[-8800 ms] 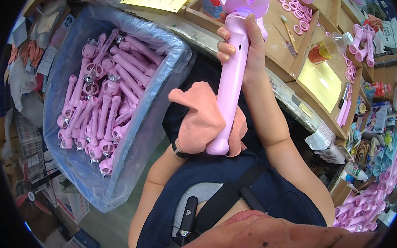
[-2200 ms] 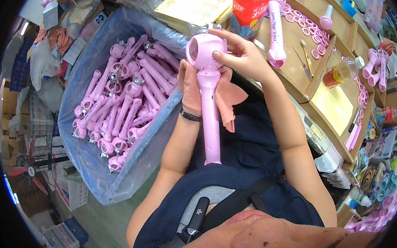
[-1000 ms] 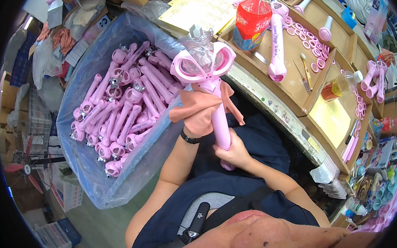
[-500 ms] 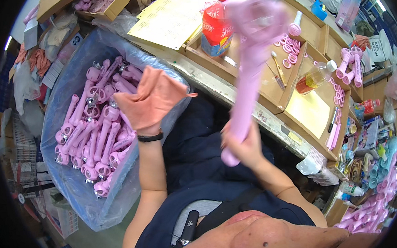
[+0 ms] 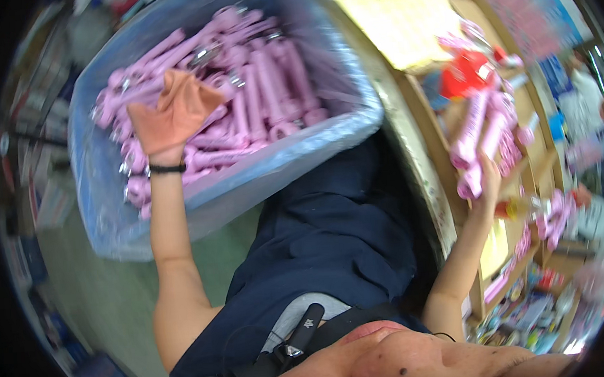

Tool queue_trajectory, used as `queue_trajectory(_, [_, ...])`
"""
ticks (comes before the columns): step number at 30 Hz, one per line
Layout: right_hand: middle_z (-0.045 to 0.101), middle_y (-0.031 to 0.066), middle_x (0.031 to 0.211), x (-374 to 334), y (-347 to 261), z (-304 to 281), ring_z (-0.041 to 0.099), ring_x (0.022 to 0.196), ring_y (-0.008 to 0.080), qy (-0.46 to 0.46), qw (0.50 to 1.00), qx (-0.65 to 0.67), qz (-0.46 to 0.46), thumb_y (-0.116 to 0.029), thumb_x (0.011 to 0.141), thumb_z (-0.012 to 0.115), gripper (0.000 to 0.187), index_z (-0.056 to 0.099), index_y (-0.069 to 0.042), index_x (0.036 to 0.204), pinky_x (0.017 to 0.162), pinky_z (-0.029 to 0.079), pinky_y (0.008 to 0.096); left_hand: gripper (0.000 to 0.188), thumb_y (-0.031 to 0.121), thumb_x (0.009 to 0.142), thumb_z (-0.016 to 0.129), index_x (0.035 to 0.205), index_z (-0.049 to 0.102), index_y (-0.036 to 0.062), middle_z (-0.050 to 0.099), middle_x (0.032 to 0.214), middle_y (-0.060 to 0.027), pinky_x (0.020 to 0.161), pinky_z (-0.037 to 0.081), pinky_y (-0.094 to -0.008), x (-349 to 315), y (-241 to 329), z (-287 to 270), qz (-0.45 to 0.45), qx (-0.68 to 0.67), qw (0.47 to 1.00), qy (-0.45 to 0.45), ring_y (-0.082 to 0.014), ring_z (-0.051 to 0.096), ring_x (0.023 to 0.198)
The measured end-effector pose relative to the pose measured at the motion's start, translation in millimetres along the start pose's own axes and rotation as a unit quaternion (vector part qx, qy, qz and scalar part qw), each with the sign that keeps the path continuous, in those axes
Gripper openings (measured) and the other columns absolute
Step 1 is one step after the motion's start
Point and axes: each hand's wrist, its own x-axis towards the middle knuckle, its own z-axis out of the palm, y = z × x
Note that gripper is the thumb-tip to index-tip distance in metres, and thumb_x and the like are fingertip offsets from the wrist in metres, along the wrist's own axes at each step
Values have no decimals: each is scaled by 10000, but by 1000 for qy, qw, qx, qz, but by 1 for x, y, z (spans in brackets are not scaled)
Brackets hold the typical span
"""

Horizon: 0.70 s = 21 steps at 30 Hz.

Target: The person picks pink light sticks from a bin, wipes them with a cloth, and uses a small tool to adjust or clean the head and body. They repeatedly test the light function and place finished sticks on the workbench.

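My left hand (image 5: 172, 120), covered by a salmon-coloured cloth or glove, is over a pile of long pink plastic handles (image 5: 267, 87) in a bin. The handles have round heads and shiny metal fittings. The covering hides the fingers, so I cannot tell what they grip. At the bench, my right hand (image 5: 488, 180) has its fingers around the lower end of a pink plastic handle (image 5: 470, 180). Another pink handle (image 5: 469, 133) lies right alongside it, over a shallow wooden tray (image 5: 436, 126). The far ends overlap and are blurred.
A blue plastic liner (image 5: 363, 109) covers the bin's rim. Behind the right hand are a red bottle (image 5: 466, 75) and yellow sheets (image 5: 402, 20). A bottle with amber liquid (image 5: 517, 208) and more pink handles (image 5: 556, 216) are to the right.
The view has swung toward the bin. My right hand has gone from holding a pink handle up before me to the bench tray. The covered left hand has moved over the bin's pile.
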Motion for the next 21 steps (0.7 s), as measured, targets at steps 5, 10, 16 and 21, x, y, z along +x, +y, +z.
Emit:
queue_trajectory(5, [579, 169, 1238, -33, -35, 35, 533, 1161, 211, 130, 988, -81, -30, -162, 955, 603, 417, 526, 96, 1273, 968, 436, 348, 560, 259, 748, 453, 1137, 501, -140, 346, 1373, -400, 964, 502, -456, -21, 64, -15, 54, -15, 998, -19, -493, 343, 1319])
queue_trajectory(10, [605, 180, 1199, -93, -85, 194, 583, 1111, 279, 51, 870, -220, -438, -56, 924, 575, 312, 568, 52, 1217, 953, 449, 350, 643, 74, 662, 441, 1208, 297, -234, 231, 1406, -423, 1068, 432, -525, -43, 75, -9, 100, -160, 979, 79, -488, 172, 1388])
queue_trajectory(16, [654, 169, 1092, -98, 8, 448, 611, 1031, 342, -657, 581, -378, -295, -200, 856, 658, 337, 625, -23, 1141, 880, 487, 406, 535, 74, 727, 388, 1184, 261, -172, 296, 1322, -389, 1169, 317, -426, -47, 64, 13, 127, -5, 992, -13, -498, 196, 1387])
queue_trajectory(21, [662, 210, 1076, -127, 114, 501, 655, 997, 360, -689, 290, -610, -263, -371, 755, 732, 569, 601, 19, 1150, 839, 536, 432, 88, 38, 778, 402, 766, 404, -49, 534, 967, -223, 1192, 266, -508, -45, 64, 17, 154, 15, 981, 116, -539, 335, 1322])
